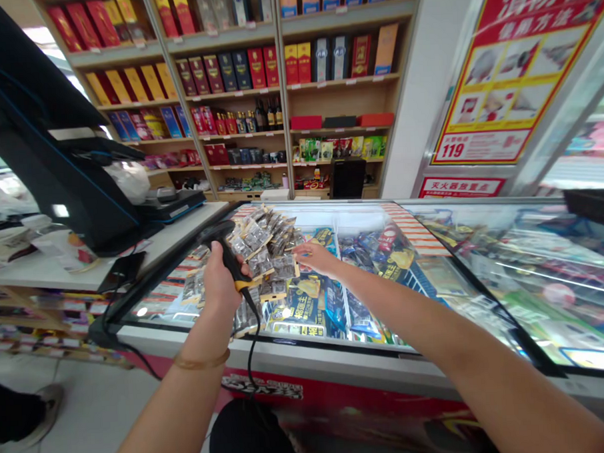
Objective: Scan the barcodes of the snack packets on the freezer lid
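My left hand (220, 278) is wrapped round the handle of a black and yellow barcode scanner (229, 260). The scanner's head points away from me, over a heap of small clear packets (257, 236) with dark contents, piled on the glass lid of a chest freezer (332, 349). Black cable (256, 349) hangs from the scanner's base. At the right side of the heap is my right hand (313, 258), its fingers stretched out and apart, close to the packets. Whether its fingertips touch a packet is hard to tell.
On the left, a counter (157, 249) carries a black checkout terminal (53, 150) and a phone-like dark device (122, 271). Shelves of boxed goods (230, 73) line the back. A second freezer section (550, 296) lies to the right. Another person's shoe (42, 413) shows at lower left.
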Available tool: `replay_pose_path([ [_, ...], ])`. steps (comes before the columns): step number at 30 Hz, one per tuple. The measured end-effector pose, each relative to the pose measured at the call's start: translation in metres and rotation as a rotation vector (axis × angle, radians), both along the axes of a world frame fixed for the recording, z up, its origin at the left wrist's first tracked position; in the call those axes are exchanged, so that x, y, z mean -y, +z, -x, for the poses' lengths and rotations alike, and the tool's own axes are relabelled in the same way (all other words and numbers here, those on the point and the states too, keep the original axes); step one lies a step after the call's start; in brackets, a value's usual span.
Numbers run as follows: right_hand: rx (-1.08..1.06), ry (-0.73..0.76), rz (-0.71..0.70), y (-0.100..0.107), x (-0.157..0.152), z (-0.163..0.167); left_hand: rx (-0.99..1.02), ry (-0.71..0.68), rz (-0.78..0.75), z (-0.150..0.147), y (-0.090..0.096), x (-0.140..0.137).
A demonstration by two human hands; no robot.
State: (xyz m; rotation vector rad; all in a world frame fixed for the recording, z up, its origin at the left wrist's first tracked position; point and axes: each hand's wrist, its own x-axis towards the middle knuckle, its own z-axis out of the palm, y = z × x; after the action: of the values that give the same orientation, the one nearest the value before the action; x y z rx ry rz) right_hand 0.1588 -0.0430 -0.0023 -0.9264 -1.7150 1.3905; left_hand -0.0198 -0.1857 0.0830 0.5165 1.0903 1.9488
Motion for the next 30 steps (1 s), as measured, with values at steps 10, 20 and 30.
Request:
replay_pose_path([
  [10, -0.078, -0.105, 0.036, 0.009, -0.003, -0.058, -0.025, -0.053, 0.004, -0.023, -0.007, -0.013],
  [20, -0.118, -0.282, 0.018, 0.004, 0.007, -0.171, -0.163, -0.269, -0.037, -0.108, -0.021, -0.033],
  [30, -0.084, -0.377, -0.069, -0.025, 0.035, -0.245, -0.42, -0.483, 0.083, -0.251, -0.07, -0.053],
])
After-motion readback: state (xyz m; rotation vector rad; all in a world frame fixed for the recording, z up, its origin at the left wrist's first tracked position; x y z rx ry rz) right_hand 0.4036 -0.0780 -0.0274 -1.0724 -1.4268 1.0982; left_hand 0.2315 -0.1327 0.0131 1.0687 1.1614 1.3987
